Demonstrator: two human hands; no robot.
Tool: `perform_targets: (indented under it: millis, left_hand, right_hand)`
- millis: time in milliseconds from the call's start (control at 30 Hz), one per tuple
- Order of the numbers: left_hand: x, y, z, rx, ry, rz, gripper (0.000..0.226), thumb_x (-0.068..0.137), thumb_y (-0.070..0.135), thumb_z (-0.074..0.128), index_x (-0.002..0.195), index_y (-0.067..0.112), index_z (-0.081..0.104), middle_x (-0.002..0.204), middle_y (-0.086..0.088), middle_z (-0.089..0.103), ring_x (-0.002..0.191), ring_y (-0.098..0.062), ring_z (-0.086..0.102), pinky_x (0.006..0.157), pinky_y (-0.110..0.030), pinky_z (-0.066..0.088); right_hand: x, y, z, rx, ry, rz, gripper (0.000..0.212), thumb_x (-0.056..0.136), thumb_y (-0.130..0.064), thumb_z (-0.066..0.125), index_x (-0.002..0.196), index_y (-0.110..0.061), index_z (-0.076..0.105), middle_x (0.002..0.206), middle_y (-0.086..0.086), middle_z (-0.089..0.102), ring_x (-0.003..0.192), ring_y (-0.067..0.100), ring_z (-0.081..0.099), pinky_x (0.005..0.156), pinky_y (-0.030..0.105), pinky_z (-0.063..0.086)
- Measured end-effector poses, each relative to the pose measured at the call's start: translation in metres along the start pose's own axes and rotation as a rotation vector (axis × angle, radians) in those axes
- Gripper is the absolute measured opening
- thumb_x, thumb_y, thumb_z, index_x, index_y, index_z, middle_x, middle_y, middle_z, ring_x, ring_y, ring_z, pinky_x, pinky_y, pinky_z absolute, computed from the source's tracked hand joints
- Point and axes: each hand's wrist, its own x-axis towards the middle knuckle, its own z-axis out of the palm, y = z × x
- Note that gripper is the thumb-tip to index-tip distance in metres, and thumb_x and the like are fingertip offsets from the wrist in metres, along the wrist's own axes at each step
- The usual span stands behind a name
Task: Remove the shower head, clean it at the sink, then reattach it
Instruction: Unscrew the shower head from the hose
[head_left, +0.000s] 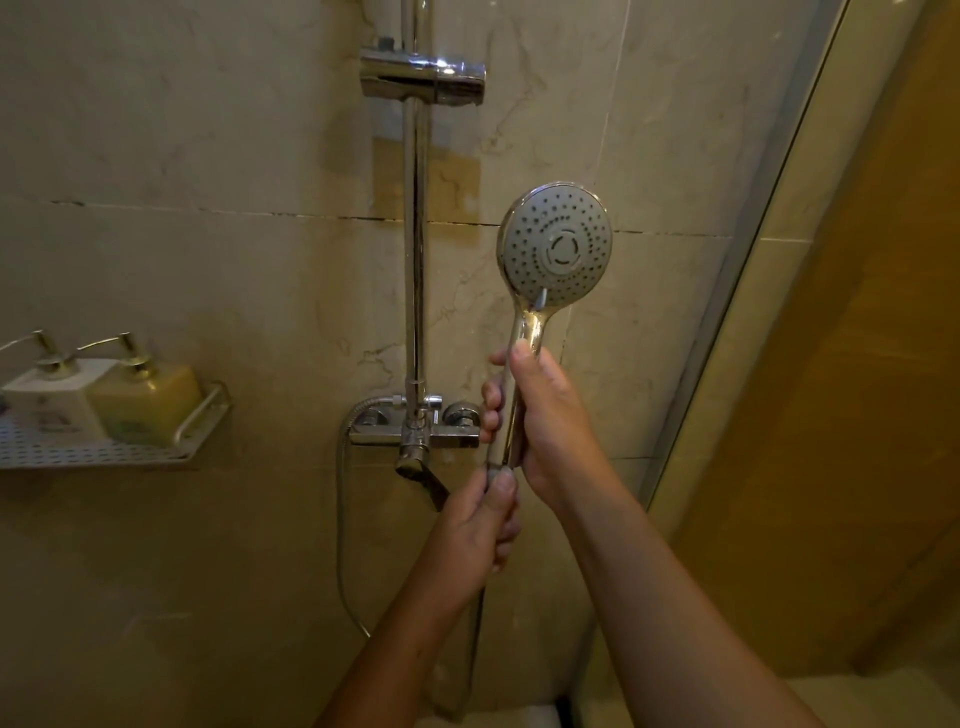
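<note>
Chrome shower head (558, 247), grey dotted face upright, handle gripped in right hand (545, 421); hose nut (497, 471) pinched in left hand (478, 525).

Both forearms reach forward, the right hand (545, 431) gripping the shower head (558, 244) by its handle, the left hand (475, 530) pinching the hose nut (496, 474) just below.

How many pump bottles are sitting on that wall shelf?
2: a white bottle on the shelf, leftmost; a yellow bottle right of it. The frame edge may hide more.
</note>
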Motion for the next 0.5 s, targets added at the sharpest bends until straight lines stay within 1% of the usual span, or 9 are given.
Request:
perform_targets:
  millis: [100, 167, 300, 433, 500]
  left_hand:
    - [0.004, 0.004, -0.001, -0.032, -0.015, -0.005, 0.033, 0.090, 0.050, 0.041, 0.083, 0.017, 0.045, 0.053, 0.011, 0.040, 0.042, -0.003, 0.031, 0.040, -0.018, 0.026]
    - [0.005, 0.004, -0.002, -0.059, -0.031, -0.004, 0.034, 0.089, 0.050, 0.041, 0.083, 0.017, 0.045, 0.053, 0.011, 0.040, 0.042, -0.003, 0.031, 0.039, -0.018, 0.026]
    - [0.002, -0.004, -0.001, -0.060, -0.051, -0.040, 0.040, 0.083, 0.060, 0.048, 0.081, 0.020, 0.046, 0.054, 0.011, 0.039, 0.041, -0.003, 0.030, 0.039, -0.018, 0.026]
    - [-0.005, -0.012, -0.002, -0.015, -0.053, -0.040, 0.027, 0.090, 0.050, 0.043, 0.074, 0.030, 0.051, 0.056, 0.010, 0.039, 0.045, -0.005, 0.030, 0.041, -0.020, 0.026]
    - [-0.005, -0.011, -0.002, -0.003, -0.039, -0.031, 0.027, 0.091, 0.048, 0.042, 0.078, 0.026, 0.050, 0.056, 0.011, 0.040, 0.045, -0.005, 0.030, 0.041, -0.020, 0.026]
  right_hand:
    - [0.005, -0.003, 0.002, 0.027, -0.018, -0.003, 0.028, 0.105, -0.039, 0.043, 0.104, -0.014, 0.055, 0.064, -0.001, 0.052, 0.053, 0.013, 0.048, 0.051, 0.029, 0.042]
    - [0.006, -0.004, 0.003, 0.068, -0.022, 0.006, 0.030, 0.105, -0.040, 0.043, 0.103, -0.013, 0.055, 0.063, 0.000, 0.051, 0.052, 0.013, 0.046, 0.051, 0.030, 0.040]
    - [0.011, -0.014, 0.000, 0.177, -0.016, -0.025, 0.030, 0.104, -0.040, 0.043, 0.100, -0.012, 0.054, 0.061, 0.001, 0.047, 0.048, 0.013, 0.044, 0.045, 0.026, 0.040]
    - [0.013, -0.026, -0.007, 0.121, -0.020, -0.072, 0.030, 0.104, -0.042, 0.042, 0.102, -0.014, 0.053, 0.064, 0.000, 0.049, 0.052, 0.014, 0.046, 0.049, 0.028, 0.041]
    - [0.010, -0.024, -0.008, 0.078, -0.017, -0.076, 0.029, 0.105, -0.040, 0.042, 0.102, -0.014, 0.053, 0.065, 0.000, 0.050, 0.054, 0.014, 0.047, 0.052, 0.028, 0.042]
